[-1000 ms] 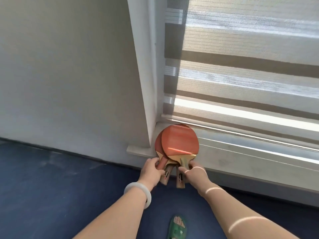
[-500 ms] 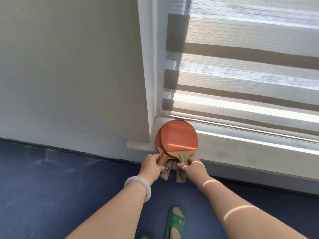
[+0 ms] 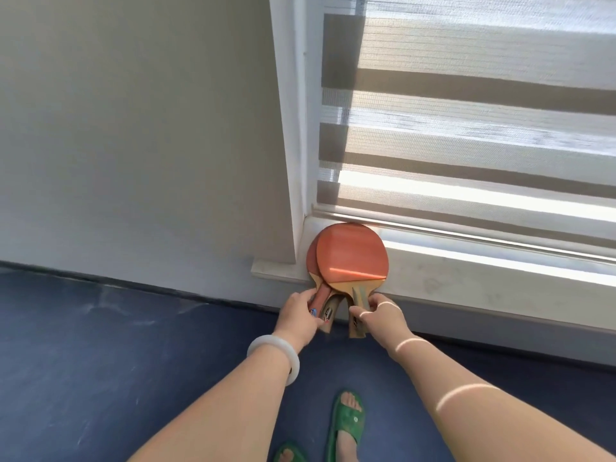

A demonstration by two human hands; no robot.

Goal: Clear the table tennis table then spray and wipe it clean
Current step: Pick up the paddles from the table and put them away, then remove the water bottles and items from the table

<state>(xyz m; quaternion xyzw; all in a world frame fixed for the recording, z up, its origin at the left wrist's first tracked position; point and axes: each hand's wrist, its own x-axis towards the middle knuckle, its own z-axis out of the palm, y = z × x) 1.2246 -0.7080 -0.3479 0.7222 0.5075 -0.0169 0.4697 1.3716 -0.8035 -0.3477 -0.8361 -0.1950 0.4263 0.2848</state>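
Note:
Two red table tennis paddles lie stacked on the white window sill (image 3: 450, 285) in its left corner. The top paddle (image 3: 351, 253) covers most of the lower paddle (image 3: 312, 261), whose red edge shows at the left. Their wooden handles stick out over the sill's front edge. My left hand (image 3: 300, 313) grips the lower paddle's handle. My right hand (image 3: 378, 315) pinches the top paddle's handle. The table tennis table is out of view.
A striped roller blind (image 3: 466, 128) hangs down to the sill behind the paddles. A grey wall (image 3: 133, 128) stands at the left. Below is a dark blue floor (image 3: 100, 345), with my feet in green sandals (image 3: 346, 425) near the bottom edge.
Both hands have pushed the paddles slightly further back into the sill's corner, toward the blind. The grips look the same.

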